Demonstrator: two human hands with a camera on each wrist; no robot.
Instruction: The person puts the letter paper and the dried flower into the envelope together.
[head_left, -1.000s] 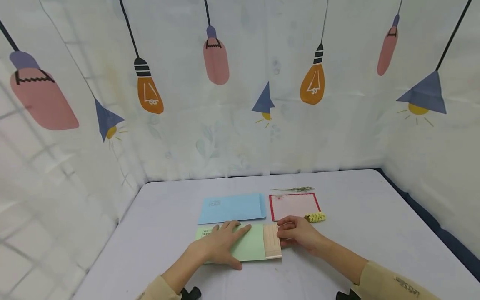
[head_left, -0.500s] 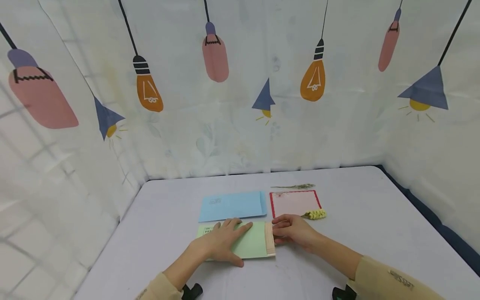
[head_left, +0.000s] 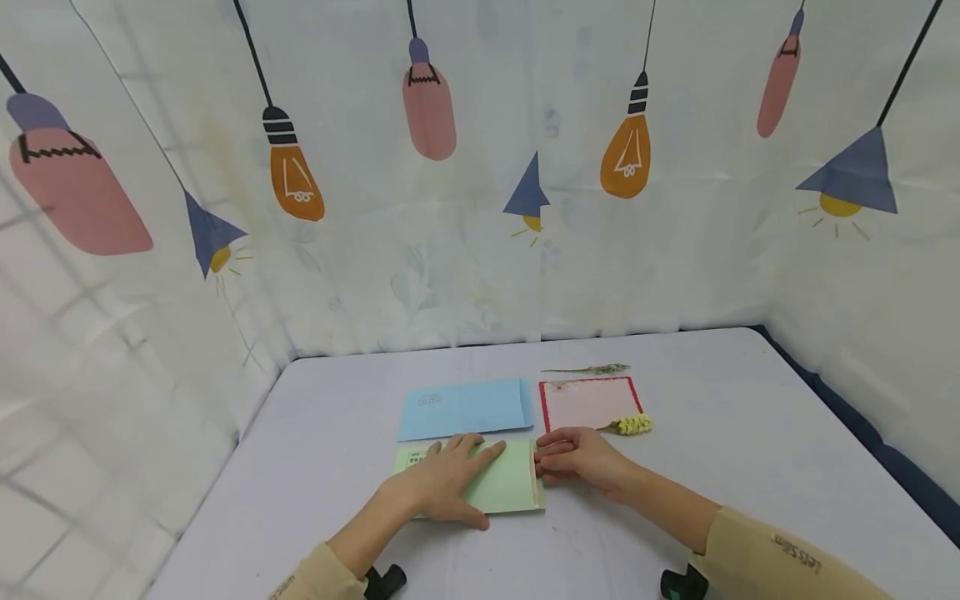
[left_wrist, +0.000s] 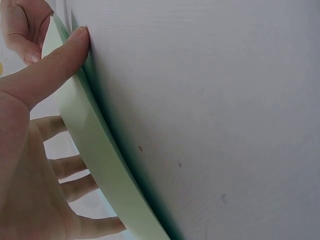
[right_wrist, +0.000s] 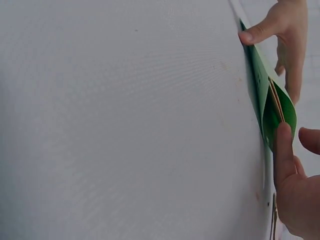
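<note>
My left hand (head_left: 442, 490) lies spread over a pale green envelope (head_left: 510, 479), its thumb along the near edge. In the left wrist view, that thumb and the outstretched fingers rest on the envelope's face. At the envelope's right end is my right hand (head_left: 588, 463). The right wrist view shows the envelope's mouth bulging, with folded tan paper (right_wrist: 275, 98) inside it. One straight right fingertip touches the paper's edge while the thumb stands apart. From the head view only a thin strip of paper shows; the rest is hidden in the envelope.
Behind the green envelope lies a blue envelope (head_left: 465, 410). To its right is a pink card with a red border (head_left: 588, 402), with a yellow dried flower sprig (head_left: 632, 425) at its near corner. A thin green sprig (head_left: 592, 369) lies beyond the card on the white table (head_left: 720, 467).
The tan paper has slid left into the green envelope, leaving just a sliver out. My right hand has moved left with it. My left hand stays in place on the envelope.
</note>
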